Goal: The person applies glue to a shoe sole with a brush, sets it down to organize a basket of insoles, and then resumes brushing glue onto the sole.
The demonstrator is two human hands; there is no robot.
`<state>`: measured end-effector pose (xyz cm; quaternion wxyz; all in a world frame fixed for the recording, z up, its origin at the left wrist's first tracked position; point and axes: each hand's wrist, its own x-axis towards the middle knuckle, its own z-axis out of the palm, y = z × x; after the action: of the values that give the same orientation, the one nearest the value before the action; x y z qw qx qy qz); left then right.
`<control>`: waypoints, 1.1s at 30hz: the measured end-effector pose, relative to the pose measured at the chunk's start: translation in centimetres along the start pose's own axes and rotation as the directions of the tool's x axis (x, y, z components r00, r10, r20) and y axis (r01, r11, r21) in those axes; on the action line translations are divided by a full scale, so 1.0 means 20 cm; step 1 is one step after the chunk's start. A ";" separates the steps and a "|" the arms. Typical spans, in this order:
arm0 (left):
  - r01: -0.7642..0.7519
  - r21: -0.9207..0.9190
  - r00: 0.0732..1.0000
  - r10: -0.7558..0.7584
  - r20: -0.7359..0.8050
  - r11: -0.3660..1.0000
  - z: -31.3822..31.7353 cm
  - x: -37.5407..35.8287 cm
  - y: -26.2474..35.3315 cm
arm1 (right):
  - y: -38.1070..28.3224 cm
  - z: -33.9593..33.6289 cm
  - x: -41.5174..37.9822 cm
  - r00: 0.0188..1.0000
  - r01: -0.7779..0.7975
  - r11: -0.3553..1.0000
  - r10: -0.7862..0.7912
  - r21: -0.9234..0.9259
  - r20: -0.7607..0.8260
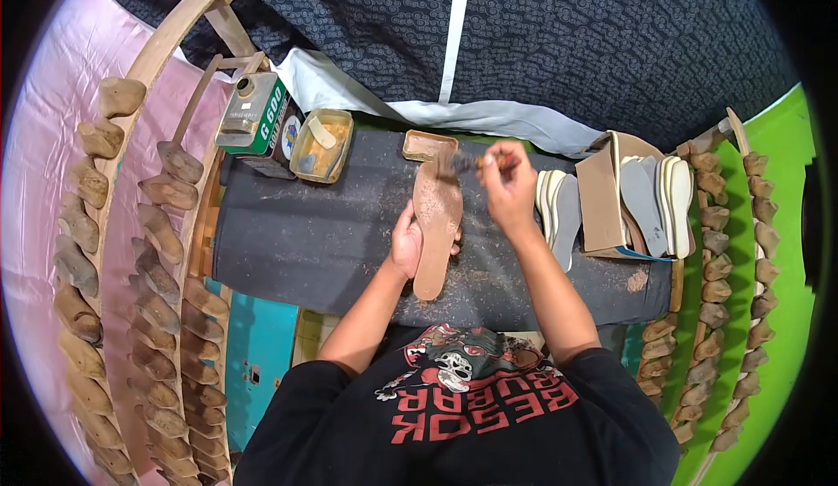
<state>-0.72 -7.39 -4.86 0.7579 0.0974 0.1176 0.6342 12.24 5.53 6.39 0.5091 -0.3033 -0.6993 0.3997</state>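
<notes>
A long brown insole [436,224] lies upright in front of me, its wide end pointing away. My left hand [406,244] grips it from beneath, with the thumb at the left edge and fingertips showing on the right. My right hand [510,185] is closed around the handle of a brush-like tool [448,164]. Motion blurs the tool's broad head, which is over the insole's far end; whether it touches cannot be told. Reddish-brown crumbs dot the insole and the dark cloth [305,242] under it.
Behind the insole sits a small shallow tray [429,156]. A metal can [262,124] and a tub [301,161] with a spatula stand back left. Insoles [559,215] and a cardboard box [602,202] holding more are on the right. Racks of wooden shoe lasts [161,233] flank both sides.
</notes>
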 end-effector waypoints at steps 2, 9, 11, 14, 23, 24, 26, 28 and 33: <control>-0.002 -0.049 1.000 0.002 -0.013 0.999 0.03 -0.02 0.00 | 0.11 0.02 0.11 0.994 -0.102 0.993 0.103 0.052 -0.021; -0.020 -0.021 0.999 0.019 -0.048 1.000 0.02 -0.08 0.00 | 0.52 0.28 0.22 0.965 -0.247 0.962 0.255 -0.115 0.059; -0.038 -0.005 0.997 0.038 -0.071 0.999 0.03 -0.10 0.00 | 0.55 0.35 0.21 0.954 -0.275 0.953 0.287 -0.126 0.090; -0.037 -0.021 0.994 0.034 -0.105 0.999 0.05 -0.12 0.02 | 0.70 0.43 0.19 0.960 -0.224 0.946 0.256 -0.234 0.116; -0.056 -0.036 0.992 0.051 -0.115 0.998 0.03 -0.16 0.05 | 0.57 0.24 0.22 0.974 -0.092 0.863 0.182 -0.496 0.137; -0.054 -0.035 0.993 0.050 -0.106 0.998 0.03 -0.14 0.05 | 0.53 0.23 0.23 0.972 -0.071 0.856 0.174 -0.512 0.156; -0.043 -0.033 0.992 0.039 -0.117 0.999 0.04 -0.13 0.03 | 0.46 0.22 0.26 0.970 -0.040 0.839 0.162 -0.543 0.180; -0.030 -0.013 0.994 0.028 -0.105 0.999 0.03 -0.10 0.02 | 0.48 0.21 0.27 0.955 -0.007 0.808 0.180 -0.589 0.236; -0.008 -0.013 0.997 0.007 -0.083 1.000 0.07 -0.08 0.03 | 0.52 0.22 0.26 0.947 -0.007 0.787 0.203 -0.617 0.249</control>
<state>-1.09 -8.82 -3.34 0.7505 0.0666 0.1444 0.6414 6.59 13.93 -0.99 0.2480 -0.4247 -0.8416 0.2232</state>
